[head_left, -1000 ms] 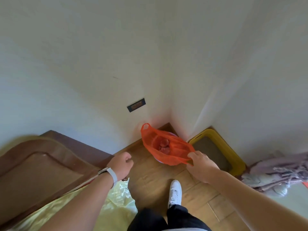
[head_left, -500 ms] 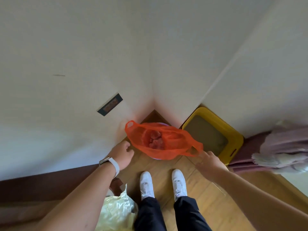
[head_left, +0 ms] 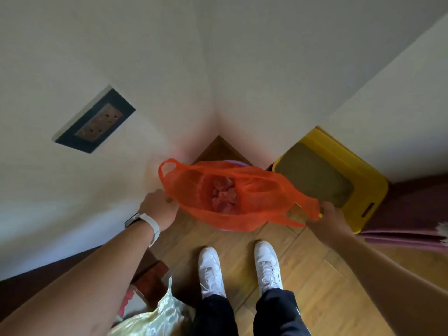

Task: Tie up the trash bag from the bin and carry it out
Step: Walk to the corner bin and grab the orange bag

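Orange trash bag (head_left: 232,197) sits in the floor corner where the two walls meet, lining a small pale bin (head_left: 228,229) that only shows as a sliver of rim under the plastic. I read this as the start of the tying step: gathering the bag's mouth. My left hand (head_left: 161,209) is curled at the bag's left edge, fingers touching the rim; can't tell if it's actually pinching plastic. My right hand (head_left: 327,218) is closed on the right handle loop, pulled out toward the yellow tray (head_left: 373,190). The other handle loop (head_left: 167,167) stands free at the far left, against the wall.

Next move, as I judge it: get both loops in hand, lift the bag clear of the bin, cross and knot them.

Bag is thin, see-through orange film, mouth wide open, crumpled pinkish tissue-like waste (head_left: 224,196) at the bottom, not full. Looks light; thin film could tear if yanked.

White sneakers (head_left: 238,267) just behind on the wood floor (head_left: 315,287), wall socket (head_left: 95,121) to the left.
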The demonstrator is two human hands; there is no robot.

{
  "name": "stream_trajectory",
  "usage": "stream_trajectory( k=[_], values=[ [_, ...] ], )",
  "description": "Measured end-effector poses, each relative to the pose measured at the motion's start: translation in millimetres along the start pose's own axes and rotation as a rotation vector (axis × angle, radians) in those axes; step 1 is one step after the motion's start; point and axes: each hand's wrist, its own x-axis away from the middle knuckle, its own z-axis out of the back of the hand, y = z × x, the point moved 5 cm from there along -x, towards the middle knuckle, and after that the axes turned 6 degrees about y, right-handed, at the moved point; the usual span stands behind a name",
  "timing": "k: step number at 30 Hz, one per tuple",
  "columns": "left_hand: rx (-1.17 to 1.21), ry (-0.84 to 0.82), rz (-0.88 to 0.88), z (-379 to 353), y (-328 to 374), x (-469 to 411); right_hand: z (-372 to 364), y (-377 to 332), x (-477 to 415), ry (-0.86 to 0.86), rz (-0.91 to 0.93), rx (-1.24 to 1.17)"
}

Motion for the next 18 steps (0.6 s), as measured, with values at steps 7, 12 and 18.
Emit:
stream_trajectory(
  k=[7,12,18],
  values=[
    [0.040,0.155,0.095,-3,-9,-72,-40,30,-68,0.001,-0.048,0.015],
    [0.076,0.131,0.046,-4,2,-95,-51,31,-82,-0.033,-0.027,0.093],
    [0.117,0.172,-0.098,-13,23,-67,-42,12,-55,-0.014,0.064,-0.015]
  ],
)
